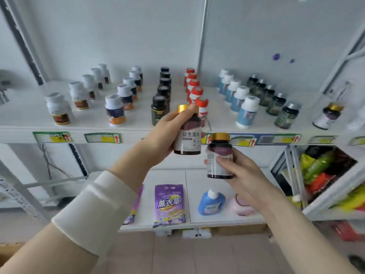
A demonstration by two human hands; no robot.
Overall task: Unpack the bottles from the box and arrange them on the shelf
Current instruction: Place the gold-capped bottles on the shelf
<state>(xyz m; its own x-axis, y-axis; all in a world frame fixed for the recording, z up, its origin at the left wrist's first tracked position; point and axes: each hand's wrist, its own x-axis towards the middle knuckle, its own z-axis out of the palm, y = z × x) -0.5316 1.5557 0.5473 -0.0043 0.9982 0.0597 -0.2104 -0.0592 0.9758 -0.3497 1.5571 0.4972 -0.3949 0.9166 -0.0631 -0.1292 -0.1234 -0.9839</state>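
The person is standing at the shelf [23, 115] and holding up two dark, gold-capped bottles, one in each hand. The left hand [166, 131] is gripping the left bottle [187, 135] upright, fingers [192, 110] clamped round its side and reaching up to the cap, the white label facing out. It is hovering in front of the shelf's front edge, overlapping the black bottles [161, 103] and the red-capped row [194, 89]. The right hand [245, 175] is clasping the right bottle [219, 153] a little lower, just beside the first, thumb lying across its label; whether the two are touching I cannot tell. A matching bottle [326, 116] is standing at the shelf's far right, beside the dark green row [276, 101]. Below, a purple bag [170, 204] and a blue bottle [211, 202] are sitting on the lower shelf [167, 175].
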